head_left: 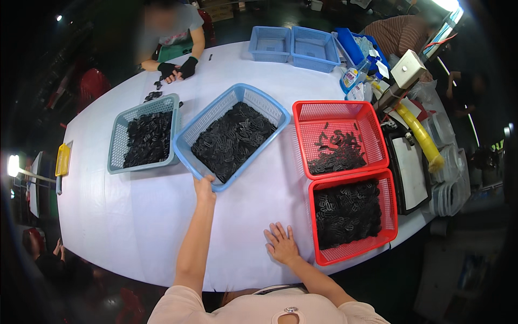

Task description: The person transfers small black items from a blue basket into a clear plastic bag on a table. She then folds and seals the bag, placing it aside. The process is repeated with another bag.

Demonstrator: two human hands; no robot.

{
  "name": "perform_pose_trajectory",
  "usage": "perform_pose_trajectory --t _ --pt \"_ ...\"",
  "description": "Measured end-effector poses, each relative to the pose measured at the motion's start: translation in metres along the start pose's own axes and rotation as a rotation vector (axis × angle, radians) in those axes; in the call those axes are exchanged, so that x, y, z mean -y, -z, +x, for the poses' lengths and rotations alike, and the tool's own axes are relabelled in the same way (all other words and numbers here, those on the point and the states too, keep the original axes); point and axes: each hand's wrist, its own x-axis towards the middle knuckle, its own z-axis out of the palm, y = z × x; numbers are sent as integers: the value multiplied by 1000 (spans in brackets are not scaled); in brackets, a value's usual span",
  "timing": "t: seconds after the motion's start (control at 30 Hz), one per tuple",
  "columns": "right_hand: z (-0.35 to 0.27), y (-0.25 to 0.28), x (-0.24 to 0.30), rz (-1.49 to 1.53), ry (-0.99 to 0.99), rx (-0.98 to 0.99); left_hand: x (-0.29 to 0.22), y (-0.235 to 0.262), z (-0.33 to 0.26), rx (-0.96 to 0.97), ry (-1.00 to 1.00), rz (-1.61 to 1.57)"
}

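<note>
My left hand (204, 187) is closed on the near-left corner of a blue plastic basket (268, 110), which sits slantwise in the middle of the white table (245, 227). A heap of small black slotted plastic parts (234, 137) half fills this basket. Further right, my right hand (281, 247) lies flat on the tabletop with its fingers spread, holding nothing. Just beside it stands the nearer red basket (353, 249), piled with similar black parts (348, 213). A grey-blue basket (120, 132) of black parts touches or nearly touches the blue basket's left side.
A farther red basket (334, 112) holds fewer parts. Two light-blue baskets (270, 43) and spray bottles (350, 78) stand at the back. Across the table, a co-worker's gloved hands (181, 70) handle loose black parts. A yellow-handled tool (63, 159) lies at the left edge.
</note>
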Motion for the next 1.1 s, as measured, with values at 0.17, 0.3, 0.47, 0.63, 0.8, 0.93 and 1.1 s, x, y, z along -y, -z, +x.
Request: perform_pose_trajectory --t 0.17,0.3,0.47,0.63,0.8,0.93,1.1 --pt "-3 -2 1 -46 3 -37 27 59 -86 -62 24 -50" --pt "-4 9 3 114 32 -98 34 131 -141 -74 162 -164" --pt "3 -12 -28 1185 -352 -291 13 222 -203 20 233 -125" --pt "-24 38 14 1785 -705 221 11 330 -220 139 225 12" --pt "-69 27 68 1315 -561 441 13 382 -246 236 284 101" --pt "-100 55 100 1245 -514 371 -21 385 -269 234 125 196" --pt "-204 90 113 941 -378 100 -86 334 -335 284 106 407"
